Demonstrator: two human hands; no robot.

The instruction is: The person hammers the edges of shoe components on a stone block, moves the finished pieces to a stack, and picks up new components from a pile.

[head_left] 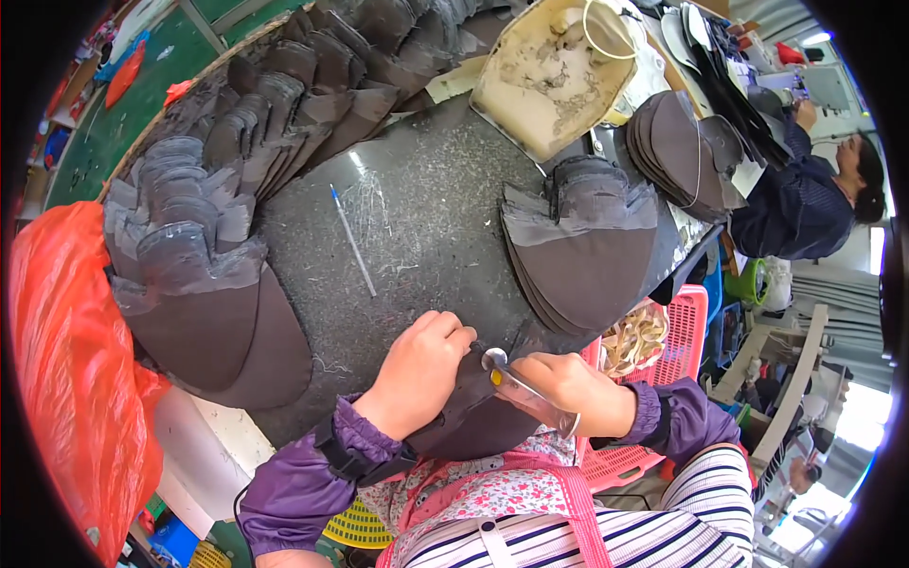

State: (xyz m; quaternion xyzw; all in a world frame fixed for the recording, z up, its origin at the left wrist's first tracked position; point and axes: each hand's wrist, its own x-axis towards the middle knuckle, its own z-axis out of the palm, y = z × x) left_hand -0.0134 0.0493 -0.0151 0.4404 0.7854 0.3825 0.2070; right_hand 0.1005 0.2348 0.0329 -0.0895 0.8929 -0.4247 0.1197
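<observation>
Dark brown cloth piece point(483, 431): one, at the table's near edge, in front of your flowered apron point(473, 502) and between your hands. Small metal tool with a yellow spot point(530, 399): one, its exact kind unclear. Fanned stack of brown pieces with grey upper edges point(587, 270): one at the right of the tabletop, at least three layers showing. Tied stack point(663, 147): one, beyond it, bound with pale string. Overlapping piles point(204, 312): several along your left and the far side, too layered to count. Blue-tipped pen point(353, 239): one, lying near the middle. Beige tub point(549, 80): one, grimy inside, at the far side.

Surface: dark grey table point(431, 237), scratched and speckled, with loose thread bits. Room: one red plastic bag point(80, 379) at your left; one pink basket point(684, 327) at your right, beside pale scraps point(632, 341); one seated co-worker in dark clothes point(800, 208) at the right; green floor at the upper left.

Pose: your left hand point(421, 374) is bent at the piece's upper edge, fingers narrow and drawn together; whether they pinch it cannot be told. Your right hand point(578, 393) is wrapped around the tool, against the piece. Both forearms wear purple sleeves point(294, 488).
</observation>
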